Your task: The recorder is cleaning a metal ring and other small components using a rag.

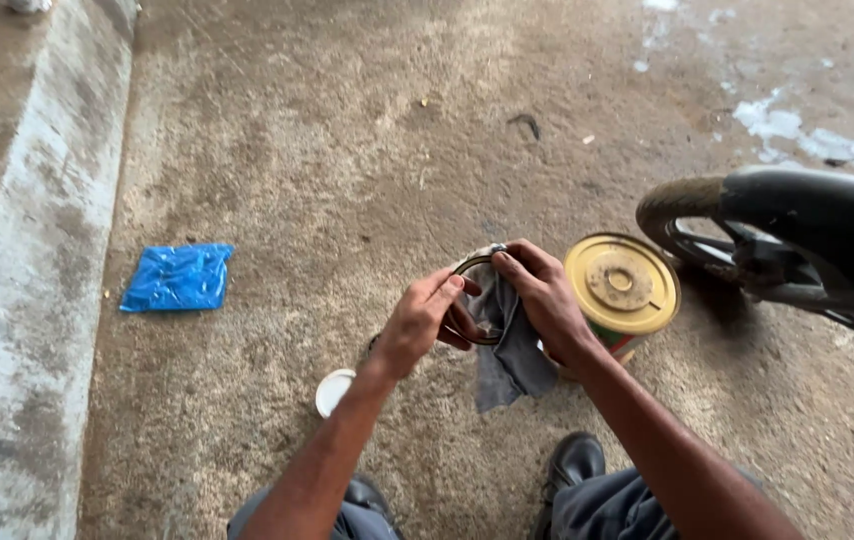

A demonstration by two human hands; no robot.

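The person squats over a concrete floor [367, 150] and holds a thin dark ring [469, 268], perhaps a rubber seal, in the air above it, between the knees and in front of a round yellow-lidded tin [622, 285]. The left hand [417, 325] pinches the left side of the ring, its fingers [450, 290] closed narrowly on it. The right hand [545, 298] presses a grey rag [509, 350] onto the ring's right side, fingers folded over both.

The grip looks light, only fingertips on a thin band. If the rag drags too hard, the ring may twist or slip out and fall on the dusty floor, where it would collect grit. The loose tail of the rag hangs low and could also catch on the tin. A small white lid [333, 391] lies on the floor just beside the left forearm, and a shoe could knock it.

Most of the ring is covered by the rag and the fingers, so its full shape and material are hard to tell. The motorcycle [807, 225] at the right edge is cut off; only a tyre and dark bodywork show. The tin's side is mostly hidden behind the right wrist. What the blue plastic bag [179, 277], well apart toward the raised kerb [17, 330], contains cannot be made out.
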